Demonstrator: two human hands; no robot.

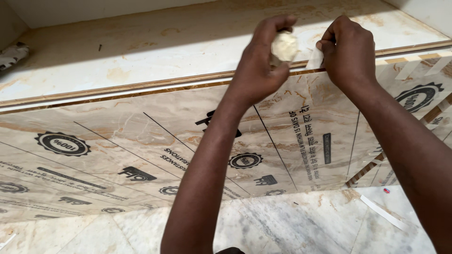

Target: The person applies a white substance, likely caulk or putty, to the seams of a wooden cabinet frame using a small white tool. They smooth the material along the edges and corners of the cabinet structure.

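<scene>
My left hand (pixel 261 63) is raised at the top edge of an upright laminated panel (pixel 141 141) and is closed around a crumpled pale wad of tape or film (pixel 284 46). My right hand (pixel 351 49) is just to its right, pinching a strip of pale tape or film (pixel 314 58) at the panel's top edge. The panel is marble-patterned, covered with a printed protective film with round stamps and dark lines.
Behind the panel lies a flat pale board or shelf surface (pixel 165 42) with brown stains. Strips of masking tape (pixel 414 66) cross the panel at the right. A marble floor (pixel 292 221) lies below, with a white strip (pixel 381 211) on it.
</scene>
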